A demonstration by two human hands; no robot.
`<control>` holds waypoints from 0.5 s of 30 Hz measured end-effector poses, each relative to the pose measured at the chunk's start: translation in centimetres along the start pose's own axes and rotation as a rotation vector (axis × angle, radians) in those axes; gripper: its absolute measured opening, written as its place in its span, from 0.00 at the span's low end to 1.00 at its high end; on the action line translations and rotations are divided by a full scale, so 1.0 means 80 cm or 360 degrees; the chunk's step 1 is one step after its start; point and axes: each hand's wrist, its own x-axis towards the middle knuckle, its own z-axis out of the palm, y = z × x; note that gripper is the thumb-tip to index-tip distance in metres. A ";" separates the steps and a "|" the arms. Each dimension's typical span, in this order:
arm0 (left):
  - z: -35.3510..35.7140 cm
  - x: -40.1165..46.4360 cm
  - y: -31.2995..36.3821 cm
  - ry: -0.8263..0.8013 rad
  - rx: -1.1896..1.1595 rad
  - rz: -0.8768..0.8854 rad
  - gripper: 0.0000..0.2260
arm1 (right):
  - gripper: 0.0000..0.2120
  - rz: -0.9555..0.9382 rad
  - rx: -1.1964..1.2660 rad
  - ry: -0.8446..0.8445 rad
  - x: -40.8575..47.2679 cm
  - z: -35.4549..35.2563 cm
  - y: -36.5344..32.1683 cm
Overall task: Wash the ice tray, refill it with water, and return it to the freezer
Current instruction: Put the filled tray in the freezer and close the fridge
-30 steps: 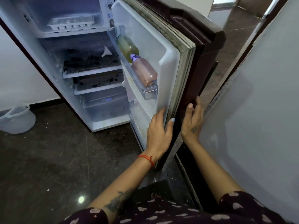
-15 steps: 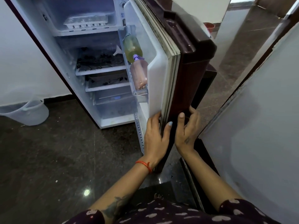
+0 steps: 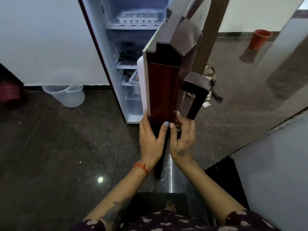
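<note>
Hands at centre frame, both on the lower edge of the refrigerator door [image 3: 164,90]. Left hand [image 3: 150,139] lies flat along the door's inner side, fingers extended upward, thumb wrapped across the dark red edge face; it clasps the door edge. Right hand [image 3: 182,139] is pressed against the outer side of the same edge, fingers curled around it, thumb tip touching or just beside the left thumb. An orange thread band [image 3: 141,167] circles the left wrist; a tattoo is visible on the left forearm, lower centre.

Door stands edge-on to the camera, partly open. Its dark handle [image 3: 196,95] projects to the right of centre, just above the right hand.

Behind the door, upper centre, the refrigerator cabinet [image 3: 113,64] is open. Ice tray [image 3: 137,18] rests in the freezer compartment at the top of the frame, level, well apart from both hands. Whether it holds water cannot be determined. Shelves below it are partly hidden by the door.

Translucent bucket [image 3: 66,95] stands on the dark floor [image 3: 50,147] at left, against the white wall. Orange pot [image 3: 260,39] lies at upper right. A bare foot shows at bottom centre, above a patterned dark garment.
</note>
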 end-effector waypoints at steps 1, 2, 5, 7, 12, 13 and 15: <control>-0.008 0.007 -0.002 0.0037 0.0015 -0.0021 0.36 | 0.18 -0.0029 -0.0014 -0.0044 -0.001 0.009 -0.005; -0.017 0.014 -0.006 0.0071 0.0025 -0.0039 0.37 | 0.18 -0.0067 -0.0045 -0.0084 -0.001 0.019 -0.010; -0.042 0.039 -0.022 0.0151 -0.0005 -0.0065 0.38 | 0.18 -0.0193 -0.0116 -0.0161 0.002 0.049 -0.024; -0.059 0.059 -0.033 0.0174 -0.0037 -0.0058 0.39 | 0.15 -0.0273 -0.0142 -0.0154 0.008 0.071 -0.034; -0.104 0.116 -0.054 0.0219 -0.0038 -0.0037 0.35 | 0.11 -0.0424 -0.0107 -0.0074 0.031 0.130 -0.061; -0.113 0.127 -0.059 0.0222 -0.0043 -0.0030 0.35 | 0.11 -0.0468 -0.0095 -0.0057 0.036 0.142 -0.064; -0.130 0.147 -0.068 0.0233 -0.0062 -0.0017 0.33 | 0.12 -0.0554 -0.0075 0.0002 0.047 0.164 -0.071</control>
